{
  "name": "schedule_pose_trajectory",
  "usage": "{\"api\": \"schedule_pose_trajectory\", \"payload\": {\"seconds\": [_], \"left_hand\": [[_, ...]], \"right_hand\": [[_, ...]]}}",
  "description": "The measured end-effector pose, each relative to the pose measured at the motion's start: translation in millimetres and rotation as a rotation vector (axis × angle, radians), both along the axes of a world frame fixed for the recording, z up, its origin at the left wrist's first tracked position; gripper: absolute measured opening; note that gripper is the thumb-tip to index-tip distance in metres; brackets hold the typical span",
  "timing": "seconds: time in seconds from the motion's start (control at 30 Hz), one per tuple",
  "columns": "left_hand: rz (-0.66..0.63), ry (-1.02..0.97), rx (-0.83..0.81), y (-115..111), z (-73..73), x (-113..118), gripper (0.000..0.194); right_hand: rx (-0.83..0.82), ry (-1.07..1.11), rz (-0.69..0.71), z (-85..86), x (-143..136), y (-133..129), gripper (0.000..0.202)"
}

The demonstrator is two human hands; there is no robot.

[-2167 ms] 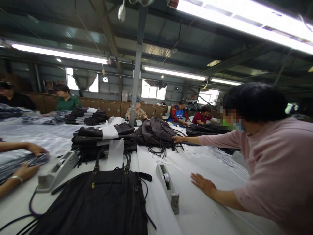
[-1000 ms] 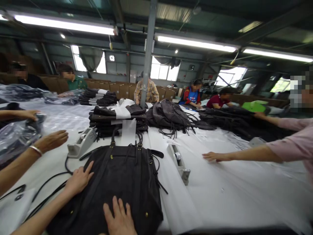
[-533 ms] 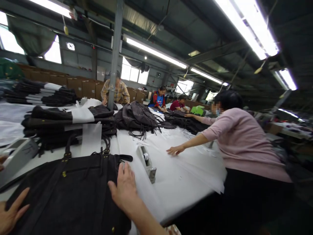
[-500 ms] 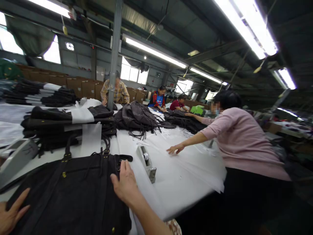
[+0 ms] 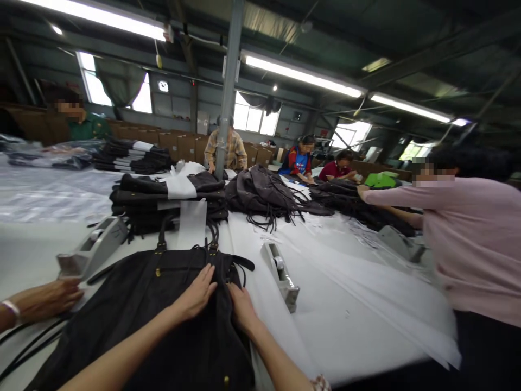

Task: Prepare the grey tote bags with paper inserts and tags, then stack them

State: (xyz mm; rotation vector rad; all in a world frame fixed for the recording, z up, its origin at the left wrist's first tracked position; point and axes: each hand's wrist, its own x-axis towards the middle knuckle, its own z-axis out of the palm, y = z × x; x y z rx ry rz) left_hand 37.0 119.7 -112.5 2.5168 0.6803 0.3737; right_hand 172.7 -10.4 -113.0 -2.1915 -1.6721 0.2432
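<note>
A dark brown bag (image 5: 163, 320) with straps and brass studs lies flat on the white table (image 5: 350, 326) in front of me. My left hand (image 5: 196, 296) rests palm down on its upper part, fingers spread toward the top edge. My right hand (image 5: 241, 307) presses on the bag's upper right corner, close beside the left. Neither hand grips anything.
A grey tape dispenser (image 5: 280, 276) stands right of the bag, another tape dispenser (image 5: 91, 254) at left. A co-worker's hand (image 5: 46, 298) rests by the bag's left edge. Stacked dark bags (image 5: 166, 203) and a heap of bags (image 5: 264, 198) lie behind. A person in pink (image 5: 468, 244) leans over at right.
My view swung back left. My left hand moved from the bag's lower left up to its top, beside the right. The person in pink shifted further right and reaches toward the far bags.
</note>
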Motion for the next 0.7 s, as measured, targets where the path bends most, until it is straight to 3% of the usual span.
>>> {"api": "schedule_pose_trajectory", "payload": {"seconds": [0.17, 0.37, 0.5, 0.7], "left_hand": [[0.048, 0.015, -0.001, -21, -29.3, 27, 0.063], [0.177, -0.074, 0.332, -41, -69.8, 58, 0.058], [0.101, -0.087, 0.297, -39, -78.8, 67, 0.055], [0.025, -0.019, 0.130, -20, -87.7, 70, 0.056]], "right_hand": [[-0.038, -0.046, -0.078, -6.8, 8, 12, 0.047], [0.070, -0.129, -0.078, -44.1, 4, 5, 0.054], [0.065, -0.133, -0.085, -56.5, 9, 9, 0.053], [0.076, -0.119, -0.108, -56.5, 5, 14, 0.056]]}}
